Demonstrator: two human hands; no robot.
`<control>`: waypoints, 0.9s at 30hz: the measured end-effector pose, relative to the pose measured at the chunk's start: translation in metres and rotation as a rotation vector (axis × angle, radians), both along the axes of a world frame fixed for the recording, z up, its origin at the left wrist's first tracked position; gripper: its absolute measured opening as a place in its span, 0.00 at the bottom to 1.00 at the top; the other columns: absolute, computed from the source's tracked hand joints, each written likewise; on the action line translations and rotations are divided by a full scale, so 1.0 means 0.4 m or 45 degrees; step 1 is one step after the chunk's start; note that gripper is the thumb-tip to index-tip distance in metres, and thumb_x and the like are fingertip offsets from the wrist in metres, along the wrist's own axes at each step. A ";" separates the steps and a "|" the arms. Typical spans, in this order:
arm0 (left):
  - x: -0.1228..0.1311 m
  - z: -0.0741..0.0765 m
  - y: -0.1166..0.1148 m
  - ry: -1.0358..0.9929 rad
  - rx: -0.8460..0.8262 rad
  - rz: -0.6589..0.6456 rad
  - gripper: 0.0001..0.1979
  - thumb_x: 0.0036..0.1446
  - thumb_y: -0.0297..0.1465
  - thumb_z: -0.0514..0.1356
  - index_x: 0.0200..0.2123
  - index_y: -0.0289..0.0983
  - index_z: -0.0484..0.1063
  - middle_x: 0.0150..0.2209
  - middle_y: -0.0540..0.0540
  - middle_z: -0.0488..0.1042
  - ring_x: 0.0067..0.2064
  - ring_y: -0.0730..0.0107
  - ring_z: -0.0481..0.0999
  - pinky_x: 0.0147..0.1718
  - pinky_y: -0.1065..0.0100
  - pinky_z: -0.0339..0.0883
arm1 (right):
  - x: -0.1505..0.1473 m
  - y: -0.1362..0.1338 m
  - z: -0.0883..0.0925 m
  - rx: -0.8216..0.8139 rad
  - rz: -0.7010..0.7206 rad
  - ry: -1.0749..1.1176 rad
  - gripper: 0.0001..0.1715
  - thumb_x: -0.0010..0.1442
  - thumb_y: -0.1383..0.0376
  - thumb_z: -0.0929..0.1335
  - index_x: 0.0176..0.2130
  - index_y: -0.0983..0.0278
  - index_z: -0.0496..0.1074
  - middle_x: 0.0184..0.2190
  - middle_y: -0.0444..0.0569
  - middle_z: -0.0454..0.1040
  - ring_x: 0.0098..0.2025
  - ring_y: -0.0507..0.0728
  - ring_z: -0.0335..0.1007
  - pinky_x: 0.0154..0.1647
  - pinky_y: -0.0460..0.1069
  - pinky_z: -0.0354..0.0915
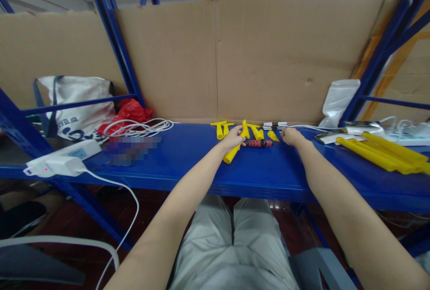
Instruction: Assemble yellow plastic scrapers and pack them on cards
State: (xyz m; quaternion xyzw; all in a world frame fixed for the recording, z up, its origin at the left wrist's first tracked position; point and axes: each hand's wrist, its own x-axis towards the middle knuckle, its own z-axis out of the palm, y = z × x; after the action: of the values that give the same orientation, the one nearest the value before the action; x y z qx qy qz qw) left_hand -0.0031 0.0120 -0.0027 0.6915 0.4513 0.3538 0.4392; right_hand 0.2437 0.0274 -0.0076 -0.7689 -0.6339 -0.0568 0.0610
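My left hand (pixel 234 138) is closed round a yellow tube (pixel 230 155), which slants across the blue shelf with its wider end towards me. A red-and-black handle (pixel 259 143) lies just right of my left fingers; whether they touch it I cannot tell. My right hand (pixel 290 137) is closed above the shelf, and anything inside its fingers is hidden. Just left of it lies a small pointed yellow piece (pixel 273 136). Behind my left hand are T-shaped yellow pieces (pixel 219 131), with more yellow pieces (pixel 258 132) between the hands.
Black-and-white sticks (pixel 274 125) lie at the cardboard back wall (pixel 268 57). Several long yellow tubes (pixel 383 153) are stacked at the right. On the left are a power strip (pixel 63 157), coiled white cable (pixel 144 126), a red bag (pixel 129 113) and a cloth bag (pixel 79 106).
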 end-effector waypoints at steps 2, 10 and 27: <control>0.000 -0.001 0.003 -0.008 0.001 0.002 0.33 0.54 0.18 0.53 0.63 0.39 0.51 0.57 0.36 0.63 0.28 0.78 0.74 0.14 0.80 0.58 | -0.003 0.003 0.002 0.085 0.018 0.061 0.17 0.54 0.75 0.62 0.41 0.69 0.74 0.44 0.60 0.75 0.47 0.60 0.71 0.44 0.48 0.63; -0.004 0.003 0.011 -0.167 -0.070 -0.057 0.31 0.55 0.19 0.53 0.60 0.41 0.53 0.56 0.38 0.64 0.28 0.78 0.75 0.17 0.78 0.61 | -0.085 0.025 0.017 0.515 0.393 0.766 0.06 0.51 0.73 0.65 0.33 0.66 0.68 0.30 0.49 0.74 0.32 0.52 0.69 0.36 0.46 0.65; -0.001 0.006 0.002 -0.405 -0.203 -0.306 0.27 0.53 0.16 0.55 0.55 0.39 0.58 0.51 0.39 0.68 0.26 0.78 0.74 0.22 0.74 0.68 | -0.201 -0.027 0.058 0.495 0.729 1.412 0.12 0.46 0.74 0.69 0.29 0.63 0.61 0.25 0.42 0.70 0.29 0.49 0.68 0.41 0.49 0.67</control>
State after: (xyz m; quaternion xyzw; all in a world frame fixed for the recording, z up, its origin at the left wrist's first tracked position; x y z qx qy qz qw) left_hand -0.0034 0.0127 -0.0003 0.6390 0.3171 0.3668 0.5971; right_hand 0.1632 0.0166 0.0154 -0.4600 -0.6661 0.2533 0.5296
